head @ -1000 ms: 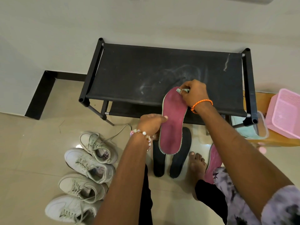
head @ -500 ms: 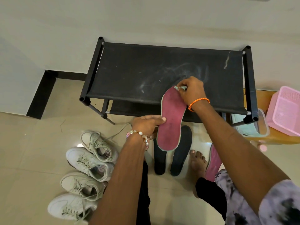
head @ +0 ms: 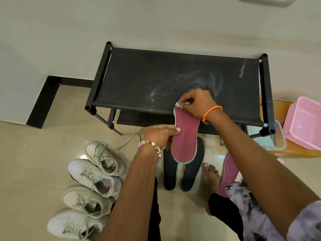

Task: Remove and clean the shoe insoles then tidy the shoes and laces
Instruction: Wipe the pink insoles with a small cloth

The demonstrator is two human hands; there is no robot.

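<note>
Midway: cleaning a pink insole (head: 185, 136), left hand (head: 160, 133) fingers pinching its edge, right hand (head: 197, 101) fingers clamping a small wipe (head: 178, 103) at its tip; other insoles (head: 192, 173) below the fingers, shoes (head: 90, 181) awaiting tidying.

beige tiled floor (head: 34, 171) under four white sneakers (head: 90, 185), two dark insoles (head: 191, 174), a black rack (head: 173, 80)

Both bare forearms reach forward and converge, the left hand (head: 160, 133) palm-down with its thumb stretched flat toward the right and its fingers curled under, the right hand (head: 198, 103) higher, wrist bent, fingers (head: 182, 106) pinched tightly together.
</note>
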